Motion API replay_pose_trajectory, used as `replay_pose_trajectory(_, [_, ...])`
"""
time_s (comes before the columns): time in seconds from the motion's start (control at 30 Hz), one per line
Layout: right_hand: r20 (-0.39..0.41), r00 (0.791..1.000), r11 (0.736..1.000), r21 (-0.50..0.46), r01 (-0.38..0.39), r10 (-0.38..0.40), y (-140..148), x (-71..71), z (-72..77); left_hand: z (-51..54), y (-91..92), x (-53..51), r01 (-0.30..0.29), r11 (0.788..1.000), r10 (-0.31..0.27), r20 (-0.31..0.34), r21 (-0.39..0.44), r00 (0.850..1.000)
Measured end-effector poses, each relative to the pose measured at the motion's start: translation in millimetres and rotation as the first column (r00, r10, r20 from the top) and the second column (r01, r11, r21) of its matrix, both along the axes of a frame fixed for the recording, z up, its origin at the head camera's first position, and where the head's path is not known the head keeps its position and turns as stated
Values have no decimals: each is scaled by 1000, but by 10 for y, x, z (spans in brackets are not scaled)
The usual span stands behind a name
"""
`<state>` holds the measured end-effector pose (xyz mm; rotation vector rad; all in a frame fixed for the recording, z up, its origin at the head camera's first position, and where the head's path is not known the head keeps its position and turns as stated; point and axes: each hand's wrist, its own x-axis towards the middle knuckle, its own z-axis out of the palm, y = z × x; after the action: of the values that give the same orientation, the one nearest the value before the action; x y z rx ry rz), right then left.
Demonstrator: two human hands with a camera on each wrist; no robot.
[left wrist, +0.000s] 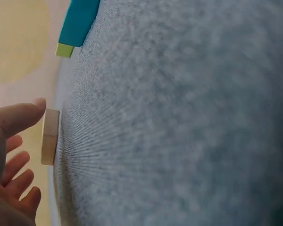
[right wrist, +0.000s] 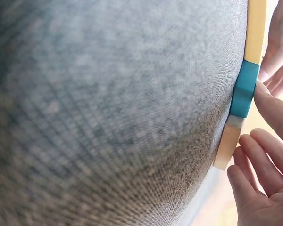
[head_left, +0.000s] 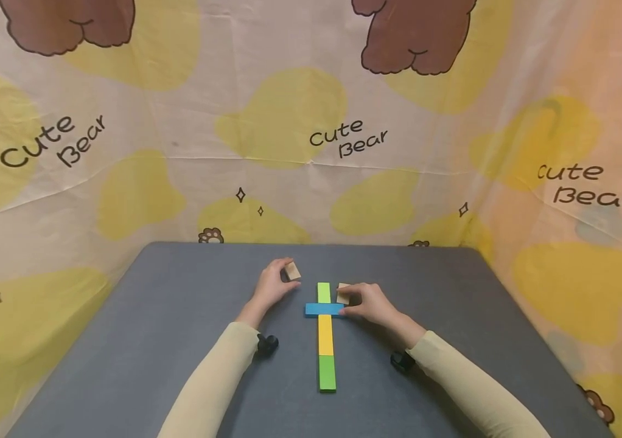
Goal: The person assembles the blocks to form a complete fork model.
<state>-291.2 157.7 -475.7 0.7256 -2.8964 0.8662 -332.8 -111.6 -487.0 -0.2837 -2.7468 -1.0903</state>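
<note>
Up and left of the blue block (head_left: 315, 309), a small pale wooden block (head_left: 292, 271) sits between the thumb and fingers of my left hand (head_left: 274, 285). In the left wrist view, the thumb (left wrist: 24, 114) is at one end of that block while the other fingers appear apart from it. My right hand (head_left: 371, 302) has its thumb against the blue block's right end. Its fingers curl over a second wooden block (right wrist: 228, 145) beside the blue one. The blue block crosses a line of light green (head_left: 324, 292), yellow (head_left: 325, 334) and green (head_left: 327, 373) blocks.
The blocks lie on a grey cloth-covered table (head_left: 141, 365). A patterned curtain (head_left: 267, 121) hangs behind it and along its sides. Dark wrist-worn devices (head_left: 268, 345) are on both sleeves near the table surface.
</note>
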Motion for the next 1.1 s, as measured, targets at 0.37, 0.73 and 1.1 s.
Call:
replay_pose_trajectory(0.37, [3,1000,1000,9,9,-9,-5,3,-17,-91,-23,-16,-44,996,32,152,75,988])
replay_pose_trajectory(0.73, [2,1000,1000,6,1,-1,5,3,-31,-130,-50,-32,-83,994,73,128,73,989])
replay_pose_trajectory(1.1, [9,1000,1000,-6,2,-2,-7,7,10,-129,8,-64,-151,988,148,97,29,984])
